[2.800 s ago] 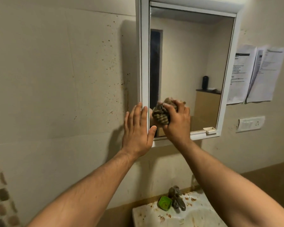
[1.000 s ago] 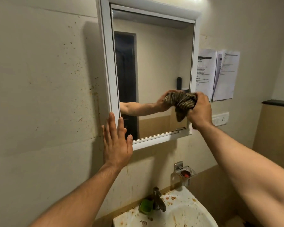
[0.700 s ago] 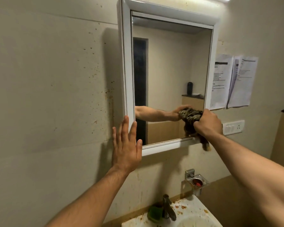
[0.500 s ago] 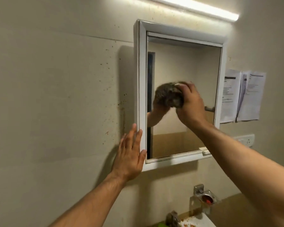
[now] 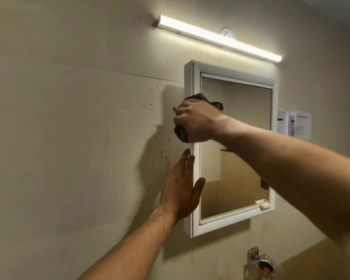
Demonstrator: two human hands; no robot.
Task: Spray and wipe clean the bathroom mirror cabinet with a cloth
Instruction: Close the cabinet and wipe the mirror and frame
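L hand (image 5: 180, 188): grip spread flat, bracing mirror cabinet (image 5: 230, 219) at its L side. Cloth (image 5: 181, 132) bunched on L frame edge, upper half. R hand (image 5: 196, 122): grip curled round it. Best approach: brace firm, even pressure down frame, then glass.

Speckled beige wall (image 5: 69, 138), lit tube light (image 5: 218, 38)

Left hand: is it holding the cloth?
No, the left hand lies flat with straight fingers against the mirror cabinet's left edge, while the right hand grips the cloth higher up.
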